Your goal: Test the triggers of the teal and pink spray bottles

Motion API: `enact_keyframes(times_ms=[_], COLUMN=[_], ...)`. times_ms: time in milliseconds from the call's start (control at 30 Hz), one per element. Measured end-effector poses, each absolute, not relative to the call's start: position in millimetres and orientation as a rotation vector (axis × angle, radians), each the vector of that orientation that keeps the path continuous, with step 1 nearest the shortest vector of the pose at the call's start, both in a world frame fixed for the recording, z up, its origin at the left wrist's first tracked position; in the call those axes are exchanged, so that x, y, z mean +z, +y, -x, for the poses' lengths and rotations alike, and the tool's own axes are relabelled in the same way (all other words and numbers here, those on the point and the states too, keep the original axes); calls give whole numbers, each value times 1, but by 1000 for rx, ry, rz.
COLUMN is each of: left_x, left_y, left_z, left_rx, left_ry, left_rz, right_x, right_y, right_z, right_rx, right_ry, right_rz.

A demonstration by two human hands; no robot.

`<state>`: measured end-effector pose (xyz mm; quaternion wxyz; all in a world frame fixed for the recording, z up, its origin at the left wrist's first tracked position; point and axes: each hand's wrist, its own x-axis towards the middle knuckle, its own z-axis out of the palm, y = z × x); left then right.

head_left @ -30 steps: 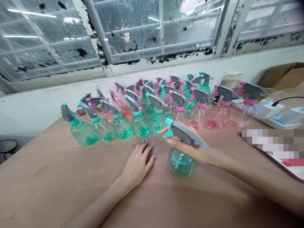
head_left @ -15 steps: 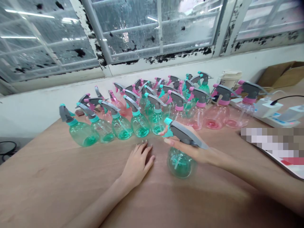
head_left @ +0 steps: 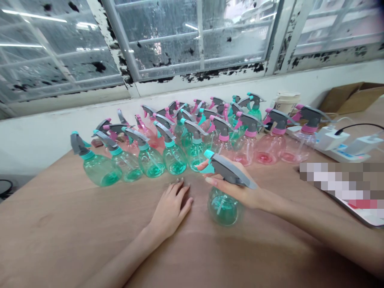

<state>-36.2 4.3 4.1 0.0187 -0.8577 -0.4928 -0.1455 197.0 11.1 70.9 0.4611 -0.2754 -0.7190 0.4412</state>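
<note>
My right hand (head_left: 237, 188) is wrapped round the neck of a green spray bottle (head_left: 223, 210), just below its grey and turquoise trigger head (head_left: 228, 168). That bottle's nozzle points to the left; whether its base touches the table I cannot tell. My left hand (head_left: 172, 204) lies flat on the wooden table (head_left: 75, 232), fingers stretched forward, holding nothing. Beyond its fingertips stands a front row of bottles, among them a green spray bottle (head_left: 175, 158) and a pink spray bottle (head_left: 270, 148). Several more crowd behind, partly hidden.
On the right, a white power strip (head_left: 345, 154) carries plugged-in adapters (head_left: 331, 136) with a black cable. A white tub (head_left: 287, 102) and an open cardboard box (head_left: 351, 98) stand at the back right. A flat object with a blurred-out top (head_left: 345, 192) lies near the right edge.
The whole view has shifted slightly, so things sit a little further left. My right hand keeps its hold on the green spray bottle, and my left hand still rests on the table.
</note>
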Motion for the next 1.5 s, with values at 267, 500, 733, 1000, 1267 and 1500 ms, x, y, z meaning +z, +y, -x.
enact_keyframes(times_ms=[267, 500, 733, 1000, 1267, 1500], left_x=[4, 2, 5, 6, 16, 22], left_y=[5, 7, 6, 5, -4, -31], left_z=[37, 38, 38, 37, 32, 24], left_rx=[-458, -476, -477, -474, -688, -991], left_ry=[-1528, -1511, -1504, -1532, -1370, -1303], left_rz=[2662, 2671, 2678, 2672, 2806, 2918], right_x=[77, 84, 76, 76, 70, 71], right_y=[11, 11, 12, 9, 9, 6], right_z=[-198, -195, -195, -194, -194, -168], right_rx=[1035, 942, 967, 995, 973, 974], right_ry=[-1809, -1853, -1811, -1773, -1736, -1744], right_rz=[675, 639, 623, 655, 670, 646])
